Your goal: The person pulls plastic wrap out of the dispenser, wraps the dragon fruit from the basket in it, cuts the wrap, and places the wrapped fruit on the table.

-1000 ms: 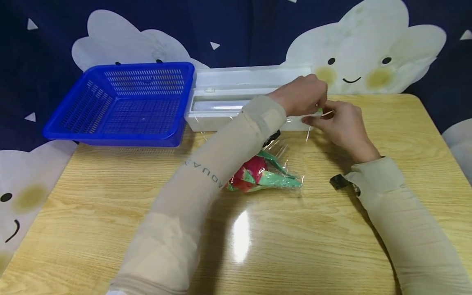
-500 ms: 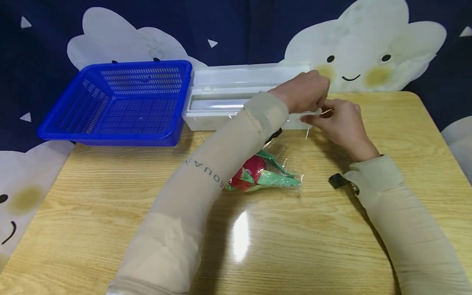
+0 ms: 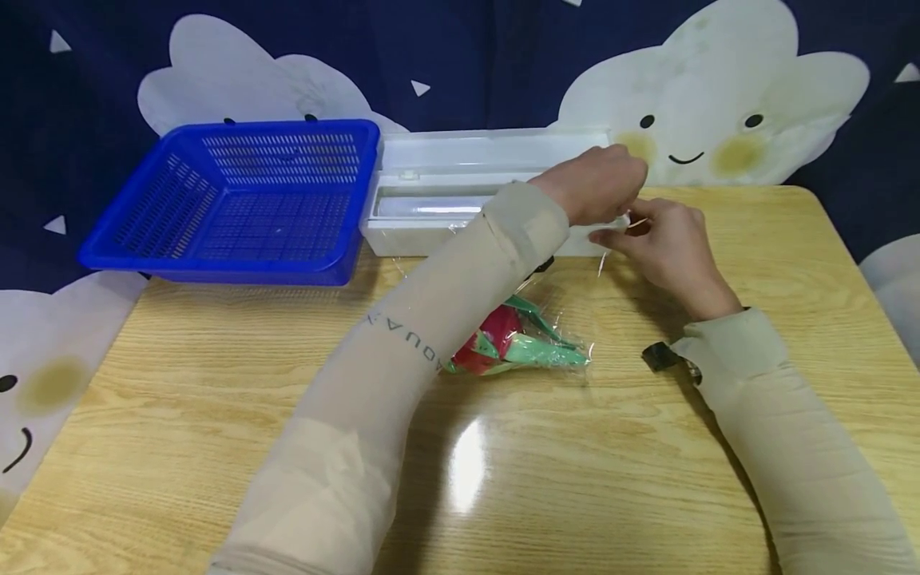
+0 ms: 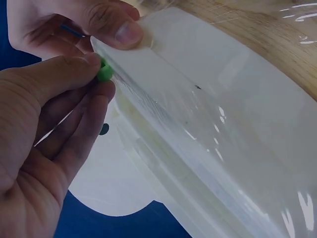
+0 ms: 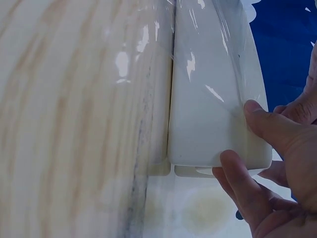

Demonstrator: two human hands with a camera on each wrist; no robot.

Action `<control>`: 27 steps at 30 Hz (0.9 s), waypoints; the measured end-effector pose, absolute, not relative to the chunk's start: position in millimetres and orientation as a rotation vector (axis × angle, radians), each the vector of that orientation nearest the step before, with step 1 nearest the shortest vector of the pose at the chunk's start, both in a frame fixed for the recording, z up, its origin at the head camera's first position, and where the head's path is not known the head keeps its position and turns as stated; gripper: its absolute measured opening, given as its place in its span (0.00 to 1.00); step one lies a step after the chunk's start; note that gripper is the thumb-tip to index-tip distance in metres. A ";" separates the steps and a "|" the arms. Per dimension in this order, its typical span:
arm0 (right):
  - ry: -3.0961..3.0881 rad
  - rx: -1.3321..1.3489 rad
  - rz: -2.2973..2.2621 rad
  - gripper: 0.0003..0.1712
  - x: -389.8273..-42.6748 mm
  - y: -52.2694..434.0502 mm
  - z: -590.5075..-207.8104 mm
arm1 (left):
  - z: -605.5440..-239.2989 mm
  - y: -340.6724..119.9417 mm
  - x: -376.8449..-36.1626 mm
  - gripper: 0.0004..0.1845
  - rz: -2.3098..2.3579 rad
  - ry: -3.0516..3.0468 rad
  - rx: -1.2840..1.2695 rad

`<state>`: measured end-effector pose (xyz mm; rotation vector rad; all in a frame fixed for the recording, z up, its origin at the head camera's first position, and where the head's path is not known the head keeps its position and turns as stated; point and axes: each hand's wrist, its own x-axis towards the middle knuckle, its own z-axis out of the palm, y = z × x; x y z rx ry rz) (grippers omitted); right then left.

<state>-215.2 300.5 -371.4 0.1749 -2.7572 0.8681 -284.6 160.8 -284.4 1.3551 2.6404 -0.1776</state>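
A white cling film dispenser (image 3: 417, 238) stands at the back of the table, lid up. At its right end my left hand (image 3: 596, 185) pinches a small green slider (image 4: 105, 73) on the front rim between thumb and fingers. My right hand (image 3: 672, 247) grips that same end corner, thumb on the front wall and fingers beneath, as the right wrist view shows. Clear cling film (image 5: 133, 64) runs from the dispenser onto the table. Under it lies a red dragon fruit (image 3: 499, 331) with green leaf tips (image 3: 542, 350), partly hidden by my left forearm.
A blue plastic basket (image 3: 338, 267) stands left of the dispenser, close against it. Behind the wooden table (image 3: 561, 479) hangs a dark blue cloth (image 3: 474, 64) with white clouds. My left forearm crosses over the middle of the table.
My left hand has shifted slightly right along the dispenser's rim, and the green slider is now covered in the head view. My right hand keeps its grip on the corner.
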 end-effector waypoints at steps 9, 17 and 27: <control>-2.744 0.184 0.864 0.16 -215.7 301.2 -371.9 | -282.6 160.0 -282.0 0.14 -0.161 2.632 1.314; -2.751 0.193 0.845 0.17 -215.1 300.9 -371.9 | -282.2 159.4 -279.6 0.17 -0.177 2.656 1.313; -2.751 0.199 0.866 0.18 -214.0 301.8 -372.3 | -281.2 160.8 -275.3 0.18 -0.207 2.666 1.292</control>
